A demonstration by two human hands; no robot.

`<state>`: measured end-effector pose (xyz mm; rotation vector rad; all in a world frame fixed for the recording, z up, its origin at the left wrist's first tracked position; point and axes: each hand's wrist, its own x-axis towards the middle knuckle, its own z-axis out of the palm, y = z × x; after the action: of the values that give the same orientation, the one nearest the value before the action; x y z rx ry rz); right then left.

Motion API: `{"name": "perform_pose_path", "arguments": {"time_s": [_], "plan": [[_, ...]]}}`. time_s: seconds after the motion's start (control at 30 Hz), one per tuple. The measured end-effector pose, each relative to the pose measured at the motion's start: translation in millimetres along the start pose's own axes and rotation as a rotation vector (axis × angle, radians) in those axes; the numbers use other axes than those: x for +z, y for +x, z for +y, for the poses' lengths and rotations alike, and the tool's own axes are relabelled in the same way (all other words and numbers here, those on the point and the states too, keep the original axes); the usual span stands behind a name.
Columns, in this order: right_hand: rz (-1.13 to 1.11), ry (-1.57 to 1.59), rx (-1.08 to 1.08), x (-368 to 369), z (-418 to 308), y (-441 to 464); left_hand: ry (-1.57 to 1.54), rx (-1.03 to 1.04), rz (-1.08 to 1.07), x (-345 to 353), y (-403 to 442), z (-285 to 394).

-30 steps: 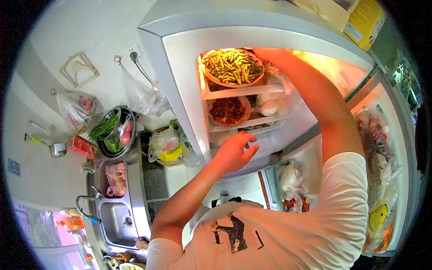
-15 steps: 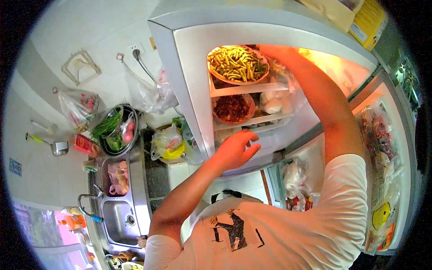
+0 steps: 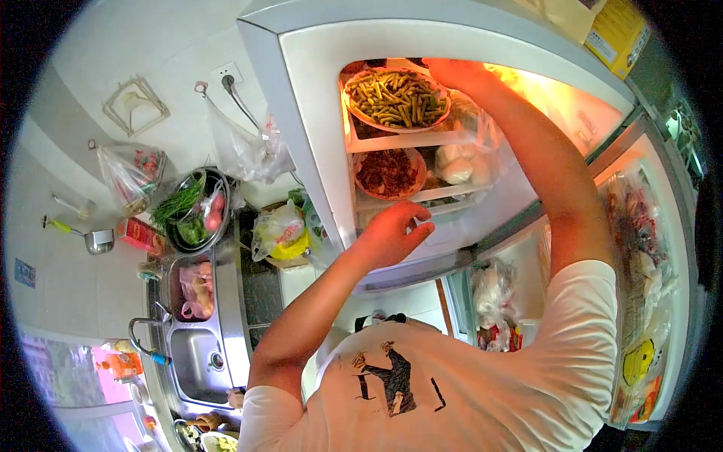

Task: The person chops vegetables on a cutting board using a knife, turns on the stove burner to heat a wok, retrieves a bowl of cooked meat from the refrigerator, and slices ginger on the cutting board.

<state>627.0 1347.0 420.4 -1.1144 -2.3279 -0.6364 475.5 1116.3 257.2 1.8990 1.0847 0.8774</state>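
My left hand (image 3: 392, 233) is in front of the open fridge (image 3: 301, 98), fingers apart and slightly curled, holding nothing. My right hand (image 3: 456, 75) reaches into the upper part of the fridge, beside the bowl of green beans (image 3: 398, 99); its fingertips are hidden, so what it touches does not show. A bowl of dark red food (image 3: 389, 173) stands on the shelf below. Round white items in a bag (image 3: 461, 166) lie to the right of that bowl.
At left are a double sink (image 3: 197, 361) with bagged meat (image 3: 197, 290), a basin of vegetables (image 3: 192, 211) and hanging plastic bags (image 3: 252, 143). The fridge door (image 3: 655, 279), its shelves full of packages, stands open at right. A yellow box (image 3: 616, 38) sits on top.
The view has shifted slightly, so the fridge and bowls appear a little higher than half a second ago. Both hands keep nearly the same poses.
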Motion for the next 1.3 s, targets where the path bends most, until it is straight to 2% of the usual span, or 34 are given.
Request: {"name": "perform_pose_path", "arguments": {"time_s": [0.53, 0.67, 0.73, 0.8, 0.83, 0.9, 0.97, 1.03, 1.13, 1.17, 1.23, 1.3], "plan": [[-0.008, -0.04, -0.054, -22.8, -16.9, -20.3, 0.001, 0.048, -0.012, -4.2, -3.5, 5.8], [-0.112, -0.103, -0.077, -47.2, -34.2, -30.2, -0.063, 0.08, 0.056, -13.7, -0.3, 14.3], [-0.064, -0.065, -0.058, -48.3, -34.1, -29.4, -0.097, 0.119, 0.078, -21.0, 4.1, 18.5], [-0.015, -0.035, -0.033, -55.5, -38.8, -33.3, -0.317, 0.004, 0.089, -28.1, 9.4, 21.3], [-0.04, -0.117, -0.068, -62.5, -43.6, -36.1, -0.318, 0.015, 0.076, -29.6, 11.0, 24.3], [-0.07, -0.209, -0.093, -78.5, -55.8, -44.8, -0.545, -0.014, 0.094, -30.2, 11.4, 29.6], [-0.108, -0.318, -0.143, -96.5, -70.5, -57.5, -0.599, -0.009, 0.07, -29.9, 11.1, 32.1], [-0.057, -0.275, -0.128, -109.6, -86.0, -78.5, -0.655, -0.009, 0.036, -26.1, 9.6, 36.2], [-0.204, -0.213, 0.006, -144.1, -124.1, -107.8, -0.923, 0.049, 0.043, -21.1, 6.6, 45.8], [-0.206, -0.229, 0.022, -154.0, -137.9, -120.2, -0.927, 0.056, 0.021, -21.3, 3.0, 48.2], [-0.282, -0.237, 0.03, -172.5, -164.6, -143.7, -1.18, 0.012, 0.061, -24.2, -4.9, 52.8], [-0.376, -0.178, 0.038, -193.1, -193.9, -164.8, -1.255, 0.005, -0.004, -29.9, -10.2, 54.5]]}}
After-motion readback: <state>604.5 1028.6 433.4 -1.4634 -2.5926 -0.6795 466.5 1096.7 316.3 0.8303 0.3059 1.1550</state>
